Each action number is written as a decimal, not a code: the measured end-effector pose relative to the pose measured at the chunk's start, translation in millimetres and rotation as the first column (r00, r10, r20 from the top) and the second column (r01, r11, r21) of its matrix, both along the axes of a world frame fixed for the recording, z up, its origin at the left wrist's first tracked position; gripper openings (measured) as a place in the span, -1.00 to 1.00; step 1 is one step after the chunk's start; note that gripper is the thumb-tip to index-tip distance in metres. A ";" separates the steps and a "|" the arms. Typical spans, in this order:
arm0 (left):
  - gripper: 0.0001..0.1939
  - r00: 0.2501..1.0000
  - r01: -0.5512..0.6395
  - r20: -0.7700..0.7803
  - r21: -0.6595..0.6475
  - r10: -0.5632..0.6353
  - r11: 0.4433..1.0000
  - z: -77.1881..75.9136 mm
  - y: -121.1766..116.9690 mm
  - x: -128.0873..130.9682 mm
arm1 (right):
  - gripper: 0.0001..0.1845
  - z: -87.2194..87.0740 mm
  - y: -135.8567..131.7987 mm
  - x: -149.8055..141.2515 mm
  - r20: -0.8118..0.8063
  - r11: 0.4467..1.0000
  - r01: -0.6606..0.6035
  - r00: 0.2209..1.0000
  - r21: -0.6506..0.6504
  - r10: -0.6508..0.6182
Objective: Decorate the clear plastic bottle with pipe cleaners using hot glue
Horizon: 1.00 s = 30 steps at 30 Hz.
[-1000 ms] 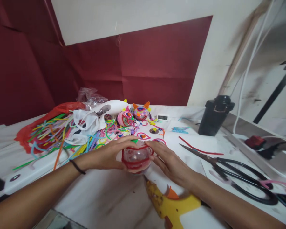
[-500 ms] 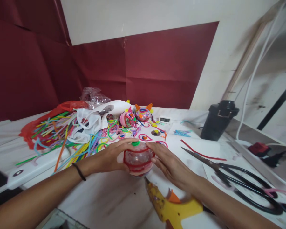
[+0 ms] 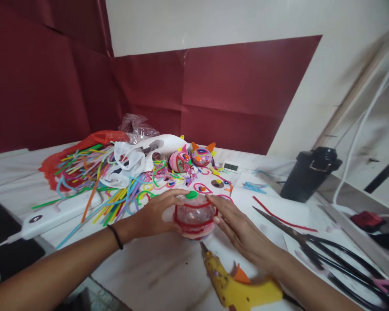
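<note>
Between my two hands is a clear round plastic ball (image 3: pixel 194 214) with red pipe-cleaner bands, a pink lower part and a green cap (image 3: pixel 192 195) on top. My left hand (image 3: pixel 160 212) wraps its left side, thumb low and fingers near the cap. On the right side, the fingers of my right hand (image 3: pixel 235 222) press against it. A yellow hot glue gun (image 3: pixel 233 285) lies just below, its nozzle pointing toward the ball. A loop-eyed pink shape (image 3: pixel 202 188) lies on the paper behind.
Large black-handled scissors (image 3: pixel 314 248) and a red pipe cleaner (image 3: pixel 285 217) lie at right. Many coloured pipe cleaners (image 3: pixel 116 203) spread leftward beside a white power strip (image 3: pixel 60 214). Two decorated balls (image 3: pixel 180 160) stand behind, near a small digital display (image 3: pixel 230 166). A black bottle (image 3: pixel 307 175) stands back right.
The view has shifted a little, so the table items appear slightly displaced, mostly to the right. Both hands keep hold of the ball in much the same pose.
</note>
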<state>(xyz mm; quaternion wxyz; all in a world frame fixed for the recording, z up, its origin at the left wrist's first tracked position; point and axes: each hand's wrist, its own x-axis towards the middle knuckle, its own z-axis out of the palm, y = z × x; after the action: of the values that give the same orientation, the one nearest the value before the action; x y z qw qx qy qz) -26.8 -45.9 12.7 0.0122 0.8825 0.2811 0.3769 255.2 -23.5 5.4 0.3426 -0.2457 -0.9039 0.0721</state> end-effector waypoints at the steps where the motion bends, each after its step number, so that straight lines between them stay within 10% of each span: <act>1: -0.44 1.000 0.004 0.010 -0.001 -0.004 1.000 -1.8 0.5 -0.7 | -0.48 0.5 0.1 -0.2 0.002 1.000 -0.001 1.000 -0.007 0.001; 10: -0.36 0.983 0.000 0.180 -0.232 0.043 0.973 -14.7 -2.9 2.0 | -0.45 0.4 2.0 0.7 -0.013 0.999 -0.016 1.000 -0.051 0.015; 30: -0.48 0.983 -0.016 0.183 -0.080 0.031 0.997 -14.8 -2.9 6.0 | -0.45 14.3 2.0 1.5 0.106 0.998 -0.018 0.994 -0.066 0.024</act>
<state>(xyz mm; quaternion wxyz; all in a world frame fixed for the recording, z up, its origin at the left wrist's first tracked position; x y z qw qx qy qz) -20.8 -48.7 -2.1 0.0682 0.8394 0.3036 0.4456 256.8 -21.5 19.8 0.2851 -0.2506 -0.9206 0.0917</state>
